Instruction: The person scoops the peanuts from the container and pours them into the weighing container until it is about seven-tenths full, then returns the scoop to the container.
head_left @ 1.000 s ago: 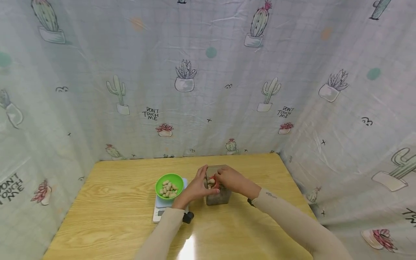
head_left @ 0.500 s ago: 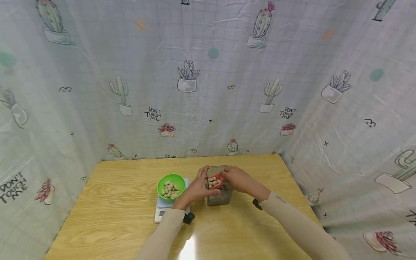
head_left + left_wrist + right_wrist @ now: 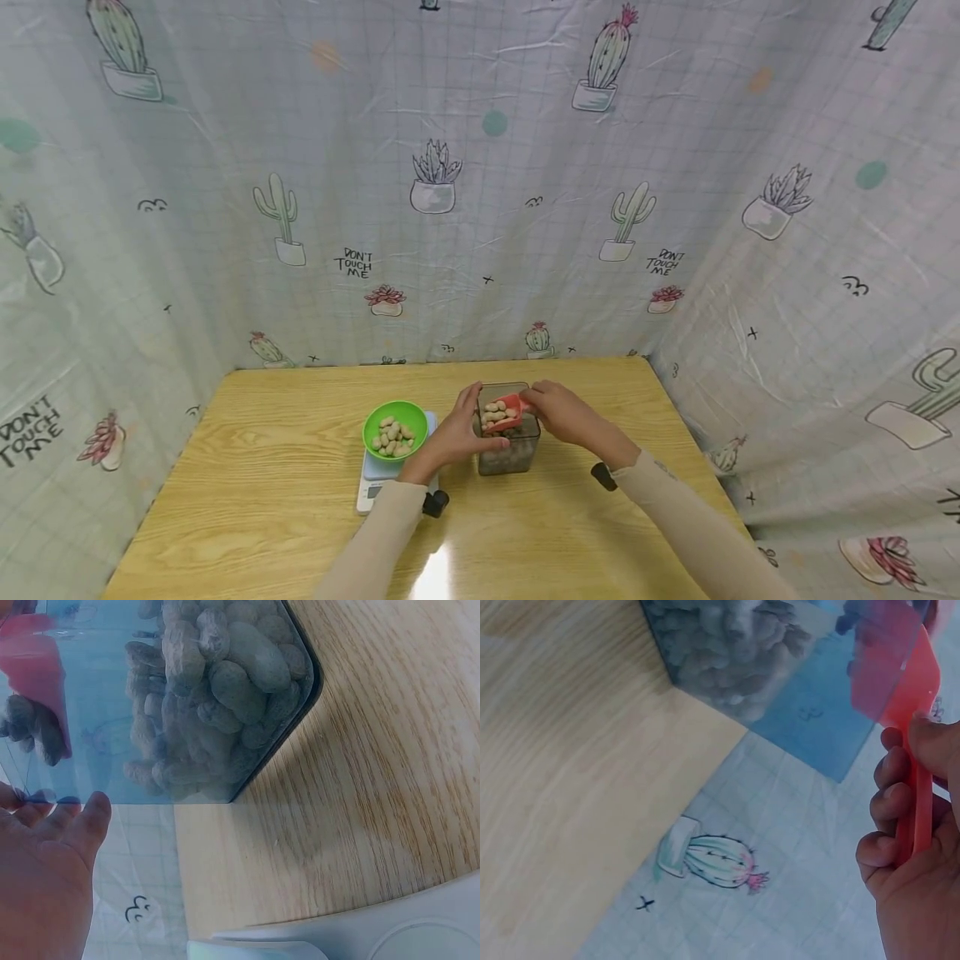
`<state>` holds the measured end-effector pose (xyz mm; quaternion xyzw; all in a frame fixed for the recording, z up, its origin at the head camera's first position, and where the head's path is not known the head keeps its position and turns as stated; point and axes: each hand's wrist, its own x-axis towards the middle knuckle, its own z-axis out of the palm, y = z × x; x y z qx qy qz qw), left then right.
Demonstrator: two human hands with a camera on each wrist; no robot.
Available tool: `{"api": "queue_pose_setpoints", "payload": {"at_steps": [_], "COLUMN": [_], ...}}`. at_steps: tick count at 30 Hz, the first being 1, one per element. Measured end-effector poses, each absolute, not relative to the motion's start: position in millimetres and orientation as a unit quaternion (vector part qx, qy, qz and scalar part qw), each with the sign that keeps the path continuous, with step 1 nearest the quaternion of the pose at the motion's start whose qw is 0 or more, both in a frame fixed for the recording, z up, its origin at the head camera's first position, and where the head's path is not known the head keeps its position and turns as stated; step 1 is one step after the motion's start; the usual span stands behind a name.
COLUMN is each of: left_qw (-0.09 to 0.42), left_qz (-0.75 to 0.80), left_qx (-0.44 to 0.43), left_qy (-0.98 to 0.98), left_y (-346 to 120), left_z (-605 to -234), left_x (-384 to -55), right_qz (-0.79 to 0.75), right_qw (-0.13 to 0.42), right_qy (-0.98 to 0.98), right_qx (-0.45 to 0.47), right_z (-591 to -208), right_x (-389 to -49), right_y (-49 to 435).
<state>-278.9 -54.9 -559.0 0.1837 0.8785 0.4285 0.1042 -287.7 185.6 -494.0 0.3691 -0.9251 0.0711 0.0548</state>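
Observation:
My right hand [image 3: 564,414] grips the handle of a red scoop [image 3: 917,799]. Unshelled peanuts [image 3: 496,412] fill the scoop, which is tilted at the mouth of a clear, dark-tinted container [image 3: 508,460]. Through the container wall in the left wrist view, more peanuts [image 3: 240,671] lie piled at the bottom. My left hand [image 3: 453,435] holds the container's left side, thumb along the near rim and fingers towards the far corner. Left of that hand, a green bowl [image 3: 370,417] with several peanuts stands on a kitchen scale [image 3: 365,502].
Everything stands on a wooden table [image 3: 262,467]. A cactus-print curtain [image 3: 480,233] hangs behind its far edge, with more curtain at both sides. The scale and bowl sit close beside my left forearm.
My right hand has drawn the scoop up and to the right from among the peanuts, and its load now shows. The left hand stays on the container; bowl and scale have not moved.

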Motion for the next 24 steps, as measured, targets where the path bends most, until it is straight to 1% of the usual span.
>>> {"api": "queue_pose_setpoints", "payload": {"at_steps": [10, 15, 24], "left_qw": [0.106, 0.103, 0.104], "left_qz": [0.425, 0.425, 0.423], "left_qx": [0.182, 0.179, 0.175], "left_qy": [0.88, 0.881, 0.883], "left_y": [-54, -54, -53], "left_z": [-561, -561, -560], "left_x": [-280, -280, -279], "right_qz": [0.132, 0.166, 0.176], "right_qw": [0.058, 0.075, 0.078], "right_qy": [-0.929, -0.924, -0.929], "right_qx": [0.341, 0.337, 0.316], "right_z": [-506, -511, -519], "right_x": [-284, -283, -278], "right_y": [197, 201, 210]}}
